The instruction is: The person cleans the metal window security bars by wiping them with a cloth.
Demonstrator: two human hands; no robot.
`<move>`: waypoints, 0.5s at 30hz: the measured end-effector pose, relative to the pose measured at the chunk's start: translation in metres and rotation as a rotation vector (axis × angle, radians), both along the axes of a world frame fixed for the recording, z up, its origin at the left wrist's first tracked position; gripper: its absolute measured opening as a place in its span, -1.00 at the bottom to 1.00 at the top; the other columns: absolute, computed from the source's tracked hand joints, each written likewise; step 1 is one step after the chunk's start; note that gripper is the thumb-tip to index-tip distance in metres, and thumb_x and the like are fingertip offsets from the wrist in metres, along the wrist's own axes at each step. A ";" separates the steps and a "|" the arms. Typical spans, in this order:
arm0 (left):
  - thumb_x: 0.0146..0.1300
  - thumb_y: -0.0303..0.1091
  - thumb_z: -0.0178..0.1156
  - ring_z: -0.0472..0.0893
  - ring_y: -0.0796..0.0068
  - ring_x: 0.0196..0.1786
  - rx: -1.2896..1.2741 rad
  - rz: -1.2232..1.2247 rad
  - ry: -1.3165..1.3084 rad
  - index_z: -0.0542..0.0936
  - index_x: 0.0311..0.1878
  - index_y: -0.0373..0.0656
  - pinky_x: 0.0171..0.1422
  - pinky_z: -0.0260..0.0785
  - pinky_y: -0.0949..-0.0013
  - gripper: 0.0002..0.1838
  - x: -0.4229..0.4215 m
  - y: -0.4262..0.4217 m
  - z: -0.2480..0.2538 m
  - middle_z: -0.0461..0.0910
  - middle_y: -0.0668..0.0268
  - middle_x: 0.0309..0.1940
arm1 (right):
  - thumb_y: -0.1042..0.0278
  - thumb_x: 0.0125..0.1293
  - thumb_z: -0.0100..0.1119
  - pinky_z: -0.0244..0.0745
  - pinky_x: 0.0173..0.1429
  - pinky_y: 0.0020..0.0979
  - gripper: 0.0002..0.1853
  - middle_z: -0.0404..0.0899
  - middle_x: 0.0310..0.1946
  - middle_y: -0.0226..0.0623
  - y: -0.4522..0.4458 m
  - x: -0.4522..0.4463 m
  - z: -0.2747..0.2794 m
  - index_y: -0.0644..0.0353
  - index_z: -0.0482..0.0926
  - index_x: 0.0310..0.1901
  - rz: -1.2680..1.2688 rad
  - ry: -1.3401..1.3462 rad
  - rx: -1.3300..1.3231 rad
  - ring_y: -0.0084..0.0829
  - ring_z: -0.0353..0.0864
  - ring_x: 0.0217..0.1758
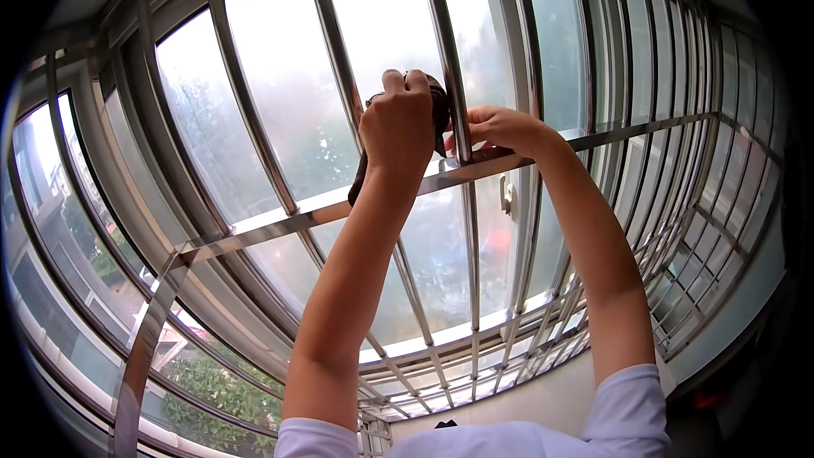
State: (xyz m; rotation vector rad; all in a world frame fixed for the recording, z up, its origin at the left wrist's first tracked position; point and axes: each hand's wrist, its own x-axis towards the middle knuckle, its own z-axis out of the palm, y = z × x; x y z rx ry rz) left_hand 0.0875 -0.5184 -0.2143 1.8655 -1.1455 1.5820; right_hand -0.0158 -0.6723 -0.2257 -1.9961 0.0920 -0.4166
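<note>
The left hand grips dark cloth — it shows either side.

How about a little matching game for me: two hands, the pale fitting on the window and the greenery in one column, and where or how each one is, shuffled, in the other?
1. Left hand
2. Right hand
3. Pale fitting
4. Greenery

A. Outside, at the picture's lower left
B. Fingers partly hidden behind a shiny upright bar
C. On the window, just under the crossbar
D. Closed on a dark cloth

Right pairs: 1-D, 2-B, 3-C, 4-A
</note>
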 end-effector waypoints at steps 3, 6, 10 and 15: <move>0.19 -0.38 0.20 0.72 0.12 -0.38 -0.002 -0.054 0.049 0.52 -0.16 -0.23 -0.39 0.62 0.25 -0.81 -0.003 -0.009 0.005 0.57 0.15 -0.29 | 0.13 0.29 0.34 0.59 -0.35 -0.62 -0.64 0.64 -0.30 -0.41 -0.003 0.003 0.003 0.19 0.60 -0.02 -0.014 0.077 0.008 -0.70 0.62 -0.33; 0.20 -0.36 0.19 0.71 0.07 -0.35 -0.022 -0.131 0.126 0.52 -0.12 -0.21 -0.35 0.62 0.17 -0.79 -0.006 -0.011 0.002 0.57 0.14 -0.28 | 0.13 0.29 0.34 0.56 -0.38 -0.63 -0.64 0.63 -0.32 -0.42 0.000 0.000 0.003 0.21 0.59 -0.02 -0.005 0.052 0.031 -0.73 0.59 -0.37; 0.23 -0.26 0.25 0.70 0.18 -0.34 0.046 0.039 0.161 0.61 -0.13 0.03 -0.29 0.58 0.21 -0.84 -0.013 0.015 -0.010 0.58 0.31 -0.28 | 0.30 0.36 0.25 0.54 -0.23 -0.61 -0.75 0.63 -0.35 -0.40 -0.009 -0.002 -0.019 0.26 0.62 -0.04 -0.207 -0.314 -0.090 -0.66 0.58 -0.35; 0.18 -0.41 0.24 0.69 0.22 -0.32 0.288 0.017 0.174 0.67 -0.19 0.09 -0.29 0.58 0.24 -0.84 -0.018 0.050 -0.039 0.54 0.31 -0.27 | 0.53 0.13 0.35 0.55 -0.27 -0.48 -0.85 0.70 -0.39 -0.25 0.037 -0.043 -0.030 0.18 0.72 -0.24 -0.619 -0.399 -0.574 -0.45 0.68 -0.41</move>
